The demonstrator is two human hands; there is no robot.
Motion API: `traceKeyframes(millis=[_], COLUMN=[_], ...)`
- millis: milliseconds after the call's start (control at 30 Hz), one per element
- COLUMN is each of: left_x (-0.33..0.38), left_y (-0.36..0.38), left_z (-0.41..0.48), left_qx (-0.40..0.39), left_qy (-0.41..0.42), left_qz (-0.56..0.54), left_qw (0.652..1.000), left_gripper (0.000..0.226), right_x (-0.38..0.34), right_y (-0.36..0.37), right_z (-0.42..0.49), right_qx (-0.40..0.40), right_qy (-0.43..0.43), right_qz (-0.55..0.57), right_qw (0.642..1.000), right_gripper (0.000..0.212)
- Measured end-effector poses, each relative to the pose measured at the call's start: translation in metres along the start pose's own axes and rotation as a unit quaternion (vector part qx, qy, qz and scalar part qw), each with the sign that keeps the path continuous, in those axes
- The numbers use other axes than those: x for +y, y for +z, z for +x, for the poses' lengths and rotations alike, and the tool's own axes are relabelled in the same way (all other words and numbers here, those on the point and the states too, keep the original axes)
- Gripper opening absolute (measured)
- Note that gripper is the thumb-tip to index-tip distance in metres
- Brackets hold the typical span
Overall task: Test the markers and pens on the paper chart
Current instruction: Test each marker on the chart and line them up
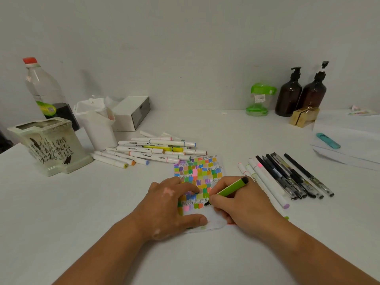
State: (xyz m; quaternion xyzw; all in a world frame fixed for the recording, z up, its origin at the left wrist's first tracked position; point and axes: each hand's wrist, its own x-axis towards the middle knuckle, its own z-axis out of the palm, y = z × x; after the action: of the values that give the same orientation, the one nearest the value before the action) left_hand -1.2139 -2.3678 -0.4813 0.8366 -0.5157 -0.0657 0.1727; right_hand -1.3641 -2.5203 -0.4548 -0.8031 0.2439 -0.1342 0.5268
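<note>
Across the white worktop lay the paper chart, its grid of colour patches between a heap of white markers and a row of dark pens. The left hand pressed it flat with straight fingers; the fingers of the right hand pinched a green marker, whose dark tip seemed to touch the chart's lower rows.

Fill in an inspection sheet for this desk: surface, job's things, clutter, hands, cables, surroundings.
Surface: white table.
Job's things: paper chart, mostly filled with colour patches; white markers piled behind it; pens in a row at its right.
Clutter: ceramic pot, plastic bottle, white holder, pump bottles, green-lidded jar.
Hands: left hand presses flat on the chart; right hand grips a green pen, tip on the chart.
Cables: nothing seen.
Surroundings: plain white wall.
</note>
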Motion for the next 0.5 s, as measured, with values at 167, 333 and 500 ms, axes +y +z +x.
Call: traceKeyframes(millis=[167,333,500], left_x=[-0.0015,-0.0020,-0.0018], left_y=[0.0006,0.0012,0.0015], left_z=[0.0005,0.0006,0.0015], left_qx=[-0.008,-0.013,-0.019], left_qy=[0.002,-0.001,-0.004], left_qz=[0.008,0.013,0.013], left_qw=[1.000,1.000,1.000], left_gripper=[0.082,0.083,0.083], right_x=[0.0005,0.0002,0.0012], right_y=[-0.0005,-0.0009,-0.0018], right_z=[-0.0006,-0.0002,0.0006], right_qx=[-0.001,-0.004,-0.001], right_qy=[-0.010,-0.011,-0.010], right_qz=[-0.001,-0.023,-0.038], right_qw=[1.000,1.000,0.999], right_gripper=[0.010,0.012,0.012])
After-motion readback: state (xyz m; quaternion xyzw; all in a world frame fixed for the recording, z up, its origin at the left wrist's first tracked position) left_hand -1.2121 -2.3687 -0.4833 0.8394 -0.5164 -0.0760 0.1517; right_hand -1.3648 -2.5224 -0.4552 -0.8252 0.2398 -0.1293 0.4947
